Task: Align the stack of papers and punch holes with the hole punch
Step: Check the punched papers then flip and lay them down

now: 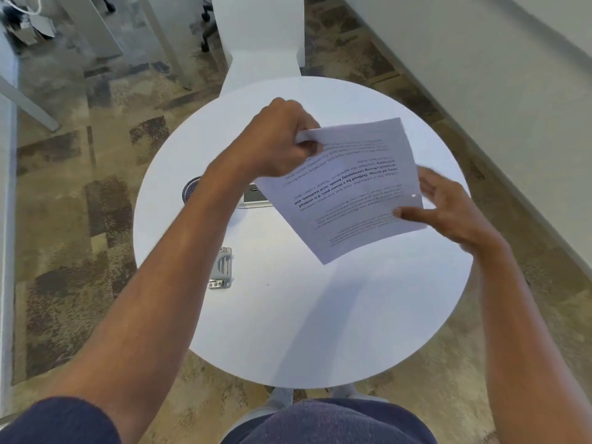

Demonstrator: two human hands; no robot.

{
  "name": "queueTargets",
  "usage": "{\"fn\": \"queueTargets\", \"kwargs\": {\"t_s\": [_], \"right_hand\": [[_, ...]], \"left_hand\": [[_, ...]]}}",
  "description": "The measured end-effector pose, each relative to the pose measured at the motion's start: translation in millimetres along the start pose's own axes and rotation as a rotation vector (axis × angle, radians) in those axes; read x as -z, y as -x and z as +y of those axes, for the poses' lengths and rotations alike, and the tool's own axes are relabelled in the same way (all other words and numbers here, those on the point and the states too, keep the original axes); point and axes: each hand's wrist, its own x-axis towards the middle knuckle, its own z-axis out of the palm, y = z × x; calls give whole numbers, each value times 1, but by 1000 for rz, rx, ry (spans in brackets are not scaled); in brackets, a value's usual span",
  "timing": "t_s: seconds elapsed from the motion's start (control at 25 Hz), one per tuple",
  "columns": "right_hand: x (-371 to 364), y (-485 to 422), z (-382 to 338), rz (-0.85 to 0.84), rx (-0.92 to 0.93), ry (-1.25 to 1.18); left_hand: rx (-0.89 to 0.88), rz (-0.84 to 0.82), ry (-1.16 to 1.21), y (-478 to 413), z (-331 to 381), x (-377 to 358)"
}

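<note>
A stack of printed papers (349, 187) is held in the air above the round white table (288, 331), tilted, text upside down to me. My left hand (278, 142) is closed on the stack's far left corner. At the right edge my right hand (448, 209) grips the sheets, thumb on top, beside a small punched hole. A grey metal hole punch (222, 268) lies on the table to the left, partly behind my left forearm, apart from both hands.
A dark mesh cup (191, 190) and a grey box-like object (254, 197) sit on the table under my left arm and the papers. A white pedestal (259, 40) stands behind the table. Patterned carpet surrounds it, with a white wall at right.
</note>
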Motion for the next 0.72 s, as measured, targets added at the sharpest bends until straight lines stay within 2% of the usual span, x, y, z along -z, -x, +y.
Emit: {"fn": "queueTargets", "kwargs": {"t_s": [0.04, 0.08, 0.2, 0.28, 0.4, 0.48, 0.56, 0.6, 0.72], "right_hand": [[-3, -4, -5, -98, 0, 46], [-8, -8, -6, -126, -9, 57], [-24, -12, -2, -12, -50, -13], [-30, -11, 7, 33, -52, -105], [-36, -9, 22, 87, -40, -245], [-43, -8, 28, 94, -23, -312], [-52, -8, 31, 74, -15, -333], [-57, -8, 33, 58, -20, -332], [-70, -11, 44, 48, -72, -320]], "left_hand": [[-11, -33, -37, -3, 9, -2], [-32, -61, -65, -4, 17, -4], [-106, -80, -41, 2, 15, 3], [-23, -6, 176, 12, -17, 20], [237, 90, 570, 40, -79, 20], [327, -91, 641, 54, -95, -14], [262, -256, 725, 62, -92, -53], [219, -248, 781, 65, -89, -70], [238, -36, 834, 70, -92, -103]]}}
